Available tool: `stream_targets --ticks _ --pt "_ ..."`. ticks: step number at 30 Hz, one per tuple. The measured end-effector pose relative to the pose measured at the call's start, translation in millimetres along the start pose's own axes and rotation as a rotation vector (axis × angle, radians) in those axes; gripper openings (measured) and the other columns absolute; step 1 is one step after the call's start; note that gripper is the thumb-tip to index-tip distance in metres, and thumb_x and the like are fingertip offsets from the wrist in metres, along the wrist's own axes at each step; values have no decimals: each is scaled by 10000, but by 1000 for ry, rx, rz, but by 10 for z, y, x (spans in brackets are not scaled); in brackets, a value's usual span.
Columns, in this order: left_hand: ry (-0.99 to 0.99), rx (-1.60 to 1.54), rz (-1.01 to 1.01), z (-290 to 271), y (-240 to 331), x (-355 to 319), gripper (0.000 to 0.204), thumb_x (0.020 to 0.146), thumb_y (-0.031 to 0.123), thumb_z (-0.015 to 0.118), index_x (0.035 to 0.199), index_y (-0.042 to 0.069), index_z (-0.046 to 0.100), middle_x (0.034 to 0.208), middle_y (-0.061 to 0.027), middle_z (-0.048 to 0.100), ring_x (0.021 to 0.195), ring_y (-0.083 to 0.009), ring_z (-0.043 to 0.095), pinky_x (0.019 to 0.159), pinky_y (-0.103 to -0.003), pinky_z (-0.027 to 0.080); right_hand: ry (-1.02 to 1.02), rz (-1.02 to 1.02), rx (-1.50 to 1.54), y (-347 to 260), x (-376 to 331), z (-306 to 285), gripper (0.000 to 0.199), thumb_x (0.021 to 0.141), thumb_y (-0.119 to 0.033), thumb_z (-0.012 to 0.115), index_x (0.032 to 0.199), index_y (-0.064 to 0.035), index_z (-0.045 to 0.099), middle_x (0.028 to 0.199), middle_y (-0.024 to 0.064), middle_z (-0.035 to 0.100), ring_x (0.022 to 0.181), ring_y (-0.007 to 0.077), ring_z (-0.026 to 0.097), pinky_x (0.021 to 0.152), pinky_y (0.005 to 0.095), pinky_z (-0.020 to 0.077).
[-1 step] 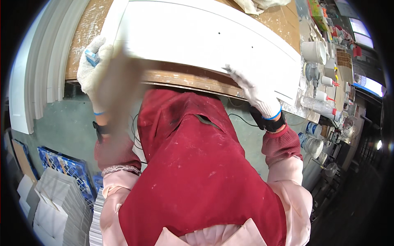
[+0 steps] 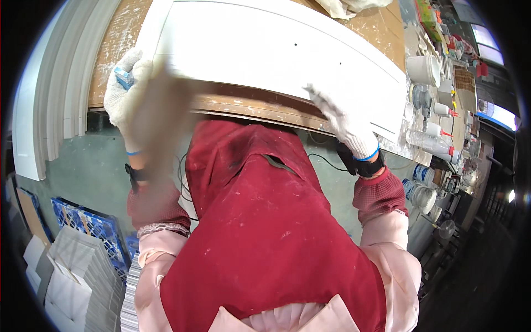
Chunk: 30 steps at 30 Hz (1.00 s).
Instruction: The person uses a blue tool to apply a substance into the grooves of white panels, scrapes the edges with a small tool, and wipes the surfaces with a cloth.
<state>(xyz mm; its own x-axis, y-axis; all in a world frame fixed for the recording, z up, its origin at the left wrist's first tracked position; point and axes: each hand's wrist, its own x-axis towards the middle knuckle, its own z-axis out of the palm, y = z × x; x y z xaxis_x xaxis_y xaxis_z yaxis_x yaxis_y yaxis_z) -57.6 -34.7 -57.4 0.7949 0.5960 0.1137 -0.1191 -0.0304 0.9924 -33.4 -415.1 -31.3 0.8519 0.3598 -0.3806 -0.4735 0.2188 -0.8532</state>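
A long white panel (image 2: 249, 41) with a recessed border and two small dark holes lies on a paint-spotted brown worktable (image 2: 119, 47) before me. My left hand (image 2: 123, 97), in a white knit glove, is beside the panel's left end, closed around a small blue block (image 2: 124, 78) with a pale marking. A blurred brown shape (image 2: 166, 105) close to the camera covers part of that hand and wrist. My right hand (image 2: 343, 119), also gloved, is over the panel's near edge toward the right. Its fingers are stretched out to the left, with nothing visible in them.
White profiled boards (image 2: 61, 83) stand at the left. A white bucket (image 2: 423, 71), glue bottles and a clear bottle (image 2: 428, 141) line the right side. Stacked white pieces (image 2: 83, 276) and a blue crate (image 2: 91, 227) are low on the left. A cable (image 2: 326, 160) hangs near my right wrist.
My right hand's fingertips have shifted very slightly over the panel. My left hand and the blue block look the same.
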Motion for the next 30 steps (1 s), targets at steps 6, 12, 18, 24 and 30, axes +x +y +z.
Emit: stream_targets --ticks 6,12,18,24,30 --pt "14 62 -5 -13 0 17 274 896 43 702 1163 -11 672 1109 -78 693 1000 -122 630 893 -254 501 -91 -183 -930 -63 -48 23 384 1025 -161 468 1337 59 509 1404 224 503 1331 346 467 1163 428 328" --pt "18 25 -14 -8 2 22 266 896 38 699 1156 -11 677 1115 -75 697 1024 -136 630 922 -267 494 -244 -73 -147 -113 -41 -10 392 1012 -134 501 1363 41 493 1431 225 476 1347 331 454 1161 426 334" --pt "5 65 28 -25 22 -3 268 894 28 697 1157 -20 672 1117 -73 696 1027 -135 628 935 -271 492 -116 -176 -792 -106 -41 2 393 1024 -134 471 1347 90 479 1409 250 485 1346 331 450 1155 422 350" --pt "9 24 25 -8 -32 13 273 896 25 693 1162 -28 665 1123 -77 694 1017 -126 628 931 -266 495 -4 132 147 -105 -29 -40 386 1011 -114 502 1330 105 490 1400 242 496 1335 331 460 1166 429 330" --pt "11 79 35 -2 -8 -8 271 896 32 694 1160 -21 668 1128 -88 693 1030 -139 631 937 -278 497 -88 -87 -811 -42 -38 10 384 1003 -107 515 1326 100 497 1402 240 496 1325 336 471 1167 423 330"
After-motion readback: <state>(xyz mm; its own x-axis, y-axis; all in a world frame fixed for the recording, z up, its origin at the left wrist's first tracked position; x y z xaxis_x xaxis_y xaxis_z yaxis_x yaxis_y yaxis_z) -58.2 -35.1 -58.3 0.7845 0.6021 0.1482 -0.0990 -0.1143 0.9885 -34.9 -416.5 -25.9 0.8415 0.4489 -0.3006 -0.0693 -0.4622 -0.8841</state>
